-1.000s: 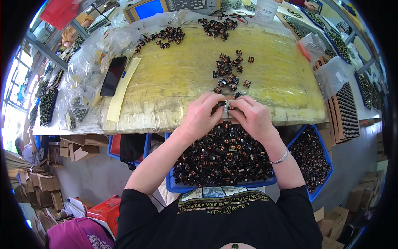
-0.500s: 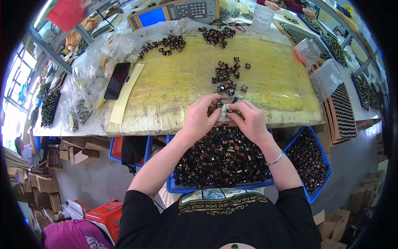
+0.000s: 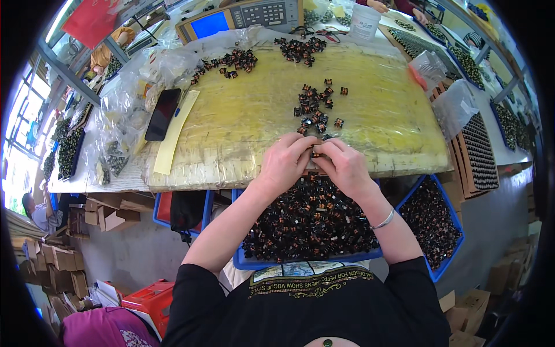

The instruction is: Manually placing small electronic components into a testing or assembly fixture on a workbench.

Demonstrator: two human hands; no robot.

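- Small dark wound coil component with copper-coloured winding (image 3: 315,154): pinched between the fingertips of both hands, at the near edge of the worktable, above the lap tray.
- Left hand (image 3: 284,162): fingers curled, tips closed together on the small component from its left side.
- Right hand (image 3: 346,168): fingers bent, tips closed on the same component from its right side, touching the left hand's fingertips; thin silver bangle (image 3: 384,220) around the wrist.
- Yellow, plastic-wrapped worktable top (image 3: 243,115): directly under and ahead of the hands.
- Loose cluster of like dark coil components (image 3: 315,107): lying on the yellow top just beyond the hands.
- Two further heaps of the same parts (image 3: 231,61) and (image 3: 300,49): at the far side of the top, well apart from the hands.
- Blue plastic tray filled with dark coil parts (image 3: 306,222): below the hands, between table edge and torso.
- Second blue plastic tray of parts (image 3: 430,222): just beside the first, to the right.
- Black flat phone (image 3: 162,114): lying on the top's left part, beside a pale yellow paper strip (image 3: 176,134).
- Clear plastic bags (image 3: 118,124): bunched along the left edge of the table.
- Beige test instrument with blue screen and keypad (image 3: 243,16): at the far edge.
- White plastic cup (image 3: 367,22): to the right of the instrument.
- Black ridged trays of parts (image 3: 477,153): stacked at the right end.
- Cardboard boxes (image 3: 110,217): on the floor to the left, under the table.
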